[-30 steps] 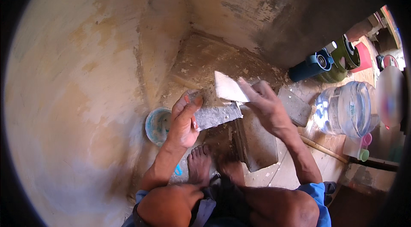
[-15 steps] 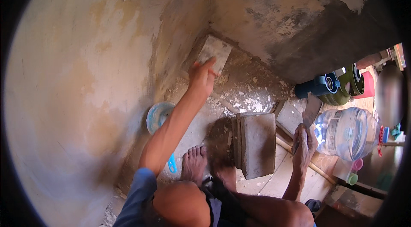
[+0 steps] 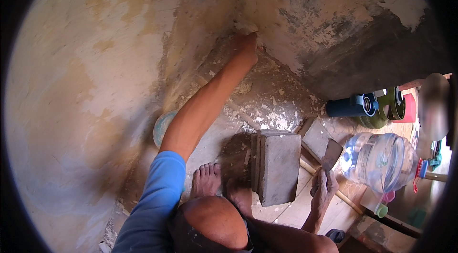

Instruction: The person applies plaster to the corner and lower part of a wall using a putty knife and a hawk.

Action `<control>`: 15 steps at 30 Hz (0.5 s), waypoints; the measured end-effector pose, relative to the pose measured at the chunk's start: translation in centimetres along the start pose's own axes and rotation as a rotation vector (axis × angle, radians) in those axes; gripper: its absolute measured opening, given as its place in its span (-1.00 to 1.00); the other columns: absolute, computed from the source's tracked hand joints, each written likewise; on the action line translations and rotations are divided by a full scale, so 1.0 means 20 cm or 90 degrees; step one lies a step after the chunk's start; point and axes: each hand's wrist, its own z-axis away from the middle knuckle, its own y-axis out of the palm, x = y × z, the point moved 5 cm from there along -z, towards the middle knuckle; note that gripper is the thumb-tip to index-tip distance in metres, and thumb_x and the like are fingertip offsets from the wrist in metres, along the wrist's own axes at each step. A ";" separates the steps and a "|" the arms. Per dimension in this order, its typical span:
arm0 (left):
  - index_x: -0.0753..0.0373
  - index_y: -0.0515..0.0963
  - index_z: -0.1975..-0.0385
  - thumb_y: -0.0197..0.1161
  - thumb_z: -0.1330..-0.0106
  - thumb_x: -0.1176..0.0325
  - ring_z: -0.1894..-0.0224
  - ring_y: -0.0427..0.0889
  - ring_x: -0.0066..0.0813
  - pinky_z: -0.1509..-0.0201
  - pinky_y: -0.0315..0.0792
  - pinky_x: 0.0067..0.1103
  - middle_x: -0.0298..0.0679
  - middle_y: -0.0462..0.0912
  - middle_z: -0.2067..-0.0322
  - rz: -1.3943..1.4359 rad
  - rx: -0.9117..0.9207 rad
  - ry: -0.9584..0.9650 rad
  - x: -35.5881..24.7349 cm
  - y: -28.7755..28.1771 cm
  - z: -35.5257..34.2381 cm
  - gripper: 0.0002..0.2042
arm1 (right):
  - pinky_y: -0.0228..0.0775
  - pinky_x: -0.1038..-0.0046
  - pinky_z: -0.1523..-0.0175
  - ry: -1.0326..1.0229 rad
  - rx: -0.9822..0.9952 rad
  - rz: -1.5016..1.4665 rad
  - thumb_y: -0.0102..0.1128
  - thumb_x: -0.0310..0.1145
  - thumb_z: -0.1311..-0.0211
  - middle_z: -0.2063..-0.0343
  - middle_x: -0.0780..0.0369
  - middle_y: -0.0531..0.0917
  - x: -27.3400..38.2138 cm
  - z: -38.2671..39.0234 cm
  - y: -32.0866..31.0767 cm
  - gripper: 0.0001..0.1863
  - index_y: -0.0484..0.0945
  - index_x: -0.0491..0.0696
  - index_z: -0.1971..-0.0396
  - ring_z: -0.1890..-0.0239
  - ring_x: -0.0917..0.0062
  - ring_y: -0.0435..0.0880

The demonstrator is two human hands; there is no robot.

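Reaching into wall corner at upper centre of frame: left hand [image 3: 247, 45], arm outstretched, pressed against plaster; grip and contents cannot be told. Right hand [image 3: 323, 187], lower right, closed around handle of trowel [image 3: 330, 154], blade up. Grey block [image 3: 278, 166] on floor at centre, just beside bare feet. Water jug [image 3: 379, 160] at right.

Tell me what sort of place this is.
Probably a room corner under repair or plastering: a patchy, stained wall with flaked bits on the floor, a grey block by the bare feet, and a big water jug. The left hand presses the wall; the right hand holds a flat tool.
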 end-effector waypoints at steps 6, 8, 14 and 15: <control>0.39 0.29 -0.15 0.10 -0.11 0.55 0.02 0.53 -0.13 0.02 0.42 -0.23 0.03 0.46 -0.04 -0.292 0.050 0.156 -0.04 0.20 0.00 -0.49 | -0.11 0.67 0.70 -0.019 -0.015 -0.015 0.02 -0.29 -0.35 0.72 0.40 0.35 0.02 0.02 0.06 -0.79 0.47 -0.08 0.44 0.76 0.79 0.19; 0.43 0.28 -0.18 0.09 -0.15 0.53 -0.12 0.43 -0.09 -0.16 0.31 -0.21 0.09 0.38 -0.13 -0.294 0.022 0.215 -0.01 0.31 0.08 -0.48 | -0.10 0.67 0.71 0.000 -0.015 -0.027 0.02 -0.28 -0.35 0.72 0.39 0.35 0.01 0.02 0.05 -0.79 0.47 -0.08 0.44 0.76 0.79 0.19; 0.53 0.24 -0.19 0.04 -0.25 0.43 -0.30 0.16 0.14 -0.36 0.09 -0.13 0.25 0.19 -0.24 -1.053 -0.278 0.532 0.12 0.68 0.32 -0.49 | -0.07 0.71 0.69 0.011 -0.007 -0.069 0.04 -0.27 -0.33 0.71 0.44 0.33 0.01 0.05 0.01 -0.82 0.51 -0.07 0.35 0.74 0.82 0.19; 0.55 0.24 -0.19 0.03 -0.25 0.41 -0.31 0.15 0.17 -0.36 0.07 -0.11 0.27 0.17 -0.24 -1.187 -0.374 0.576 0.15 0.74 0.36 -0.49 | -0.08 0.71 0.70 0.005 -0.008 -0.067 0.04 -0.28 -0.33 0.72 0.44 0.33 0.03 0.05 0.03 -0.82 0.51 -0.07 0.35 0.75 0.82 0.19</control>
